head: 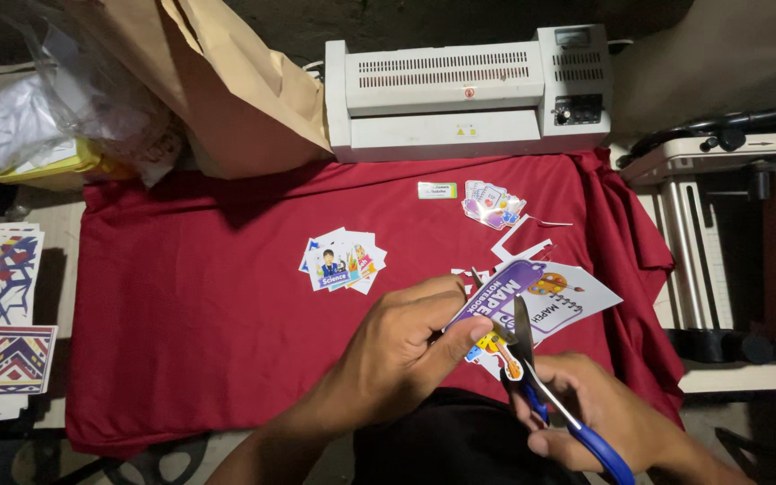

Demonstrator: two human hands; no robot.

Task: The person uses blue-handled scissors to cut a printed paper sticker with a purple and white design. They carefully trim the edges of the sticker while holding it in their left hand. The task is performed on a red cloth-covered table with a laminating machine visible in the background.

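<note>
Wide dark-red cloth (199, 296) spread over the table. Behind its far edge, boxy white laminating machine (469, 90). Near the cloth's middle, small fanned stack of printed cards (343, 260). Over the cloth's near right edge, left hand (397, 346) pinched shut on a glossy purple cut-out label (500, 292). Just right of it, right hand (608, 418) closed through blue-handled scissors (550, 395), blades meeting the label.
</note>
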